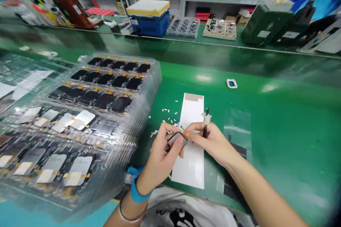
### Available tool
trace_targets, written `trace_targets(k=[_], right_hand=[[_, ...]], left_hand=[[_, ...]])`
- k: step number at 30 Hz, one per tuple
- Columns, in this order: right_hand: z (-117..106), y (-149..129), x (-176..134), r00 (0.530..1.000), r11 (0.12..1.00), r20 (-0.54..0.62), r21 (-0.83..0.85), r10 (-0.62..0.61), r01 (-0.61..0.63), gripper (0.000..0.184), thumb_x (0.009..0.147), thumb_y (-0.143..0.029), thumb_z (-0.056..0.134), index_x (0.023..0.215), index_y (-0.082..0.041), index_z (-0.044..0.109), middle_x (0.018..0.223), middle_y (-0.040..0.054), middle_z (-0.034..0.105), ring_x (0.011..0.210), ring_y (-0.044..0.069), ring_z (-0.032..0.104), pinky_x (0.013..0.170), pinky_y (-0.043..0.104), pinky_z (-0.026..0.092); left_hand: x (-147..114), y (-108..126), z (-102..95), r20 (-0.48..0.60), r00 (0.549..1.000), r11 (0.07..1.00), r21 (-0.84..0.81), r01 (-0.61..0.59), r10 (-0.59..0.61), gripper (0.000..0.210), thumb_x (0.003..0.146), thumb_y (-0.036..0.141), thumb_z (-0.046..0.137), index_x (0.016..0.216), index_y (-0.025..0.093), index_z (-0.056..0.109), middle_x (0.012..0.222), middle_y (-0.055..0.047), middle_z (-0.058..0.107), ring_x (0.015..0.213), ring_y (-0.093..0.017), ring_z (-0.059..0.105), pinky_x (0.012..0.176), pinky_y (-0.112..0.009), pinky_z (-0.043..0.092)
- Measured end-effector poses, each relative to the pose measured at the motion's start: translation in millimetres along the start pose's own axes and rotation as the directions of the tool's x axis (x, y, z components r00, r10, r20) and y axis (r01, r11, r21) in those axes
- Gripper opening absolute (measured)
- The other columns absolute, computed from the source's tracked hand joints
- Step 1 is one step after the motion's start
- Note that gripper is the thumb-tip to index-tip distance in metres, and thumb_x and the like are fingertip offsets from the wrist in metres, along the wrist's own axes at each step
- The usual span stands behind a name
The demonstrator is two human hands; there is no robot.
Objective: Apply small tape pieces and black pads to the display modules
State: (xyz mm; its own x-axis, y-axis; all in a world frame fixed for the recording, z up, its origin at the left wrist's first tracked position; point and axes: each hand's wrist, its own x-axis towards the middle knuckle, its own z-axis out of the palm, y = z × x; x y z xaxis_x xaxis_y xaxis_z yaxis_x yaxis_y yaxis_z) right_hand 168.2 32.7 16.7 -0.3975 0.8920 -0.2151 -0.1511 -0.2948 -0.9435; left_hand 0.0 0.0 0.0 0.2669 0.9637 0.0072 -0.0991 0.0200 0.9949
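My left hand is closed round a small watch-sized display module, thumb on its grey back. An orange flex cable sticks out from the module's upper right edge. At that cable, the fingertips of my right hand are pinched together. A slim black tool, wrapped in whitish tape near its top, stands upright in the same hand; its lower end is hidden. Beneath both hands lies a long white sheet with a grey strip at its far end. Small white pieces are scattered to its left.
Stacked transparent trays of display modules fill the left side. A plastic bag with dark strips lies on the right. A small white-framed part sits farther back. Behind runs a raised ledge with a blue box and part trays.
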Motion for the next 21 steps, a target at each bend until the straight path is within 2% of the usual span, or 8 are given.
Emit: trace_targets(k=[4, 8, 9, 11, 13, 14, 18, 21], right_hand=[[-2.4, -0.2, -5.2, 1.0, 1.0, -0.016, -0.021, 0.002, -0.002, 0.03, 0.079, -0.046, 0.078, 0.072, -0.017, 0.072, 0.071, 0.003, 0.073, 0.065, 0.013, 0.066, 0.061, 0.023, 0.051], [-1.1, -0.5, -7.4, 0.998, 0.997, -0.063, -0.077, -0.022, 0.017, 0.028, 0.077, -0.045, 0.078, 0.072, -0.018, 0.072, 0.07, 0.0032, 0.072, 0.063, 0.014, 0.064, 0.058, 0.023, 0.048], [-0.3, -0.9, -8.0, 0.997, 0.993, -0.073, -0.118, -0.039, 0.03, 0.027, 0.078, -0.044, 0.076, 0.072, -0.018, 0.072, 0.067, 0.0025, 0.07, 0.058, 0.012, 0.06, 0.054, 0.023, 0.044], [1.5, -1.8, -9.8, 0.989, 0.97, -0.106, -0.232, -0.105, 0.078, 0.024, 0.081, -0.04, 0.072, 0.072, -0.017, 0.072, 0.054, -0.0016, 0.061, 0.045, 0.008, 0.043, 0.045, 0.022, 0.031], [3.9, -2.5, -12.0, 0.971, 0.931, -0.139, -0.336, -0.196, 0.14, 0.021, 0.082, -0.034, 0.068, 0.071, -0.017, 0.073, 0.046, -0.0062, 0.047, 0.042, 0.005, 0.025, 0.043, 0.022, 0.02], [5.3, -2.6, -13.0, 0.957, 0.912, -0.153, -0.373, -0.245, 0.173, 0.019, 0.083, -0.031, 0.068, 0.07, -0.017, 0.073, 0.045, -0.0072, 0.044, 0.043, 0.005, 0.021, 0.043, 0.022, 0.018], [11.5, -0.3, -14.9, 0.906, 0.858, -0.183, -0.435, -0.382, 0.274, 0.016, 0.082, -0.025, 0.068, 0.069, -0.017, 0.071, 0.055, -0.0057, 0.049, 0.046, 0.005, 0.027, 0.044, 0.021, 0.022], [13.1, 3.1, -14.6, 0.905, 0.864, -0.199, -0.426, -0.377, 0.266, 0.018, 0.081, -0.025, 0.067, 0.065, -0.017, 0.068, 0.06, -0.0039, 0.055, 0.049, 0.006, 0.035, 0.045, 0.02, 0.027]], left_hand=[[1.0, -1.2, 2.4, 0.003, 1.0, 1.0, 0.02, -0.01, 0.01, 0.013, 0.103, 0.033, 0.051, 0.102, 0.024, 0.042, 0.062, 0.008, 0.051, 0.05, -0.006, 0.038, 0.047, -0.017, 0.03], [-0.1, -2.6, 2.2, 0.032, 0.999, 1.0, 0.001, 0.007, -0.007, 0.013, 0.104, 0.035, 0.049, 0.106, 0.024, 0.042, 0.065, 0.008, 0.043, 0.057, -0.008, 0.038, 0.051, -0.018, 0.03], [-0.7, -2.8, 1.7, 0.041, 0.999, 1.0, -0.002, 0.016, -0.016, 0.013, 0.104, 0.035, 0.047, 0.107, 0.024, 0.042, 0.067, 0.008, 0.043, 0.059, -0.008, 0.038, 0.052, -0.018, 0.03], [-1.9, -3.0, 0.6, 0.064, 0.998, 1.0, -0.011, 0.028, -0.027, 0.013, 0.105, 0.037, 0.044, 0.108, 0.024, 0.043, 0.071, 0.006, 0.045, 0.064, -0.009, 0.04, 0.055, -0.019, 0.032], [-2.6, -3.1, -0.1, 0.081, 0.996, 0.999, -0.024, 0.036, -0.034, 0.015, 0.105, 0.039, 0.044, 0.109, 0.024, 0.043, 0.074, 0.005, 0.047, 0.066, -0.009, 0.042, 0.057, -0.02, 0.033], [-2.7, -3.4, -0.1, 0.085, 0.996, 0.999, -0.029, 0.042, -0.039, 0.016, 0.105, 0.039, 0.044, 0.109, 0.024, 0.042, 0.074, 0.005, 0.047, 0.066, -0.009, 0.042, 0.057, -0.02, 0.033], [-1.5, -5.4, 1.4, 0.075, 0.995, 0.998, -0.022, 0.063, -0.061, 0.015, 0.105, 0.038, 0.044, 0.106, 0.024, 0.04, 0.073, 0.006, 0.046, 0.063, -0.009, 0.041, 0.055, -0.019, 0.032], [-0.7, -6.6, 1.9, 0.076, 0.996, 0.999, 0.001, 0.05, -0.05, 0.015, 0.105, 0.038, 0.045, 0.106, 0.024, 0.039, 0.073, 0.006, 0.046, 0.062, -0.009, 0.041, 0.054, -0.019, 0.032]])
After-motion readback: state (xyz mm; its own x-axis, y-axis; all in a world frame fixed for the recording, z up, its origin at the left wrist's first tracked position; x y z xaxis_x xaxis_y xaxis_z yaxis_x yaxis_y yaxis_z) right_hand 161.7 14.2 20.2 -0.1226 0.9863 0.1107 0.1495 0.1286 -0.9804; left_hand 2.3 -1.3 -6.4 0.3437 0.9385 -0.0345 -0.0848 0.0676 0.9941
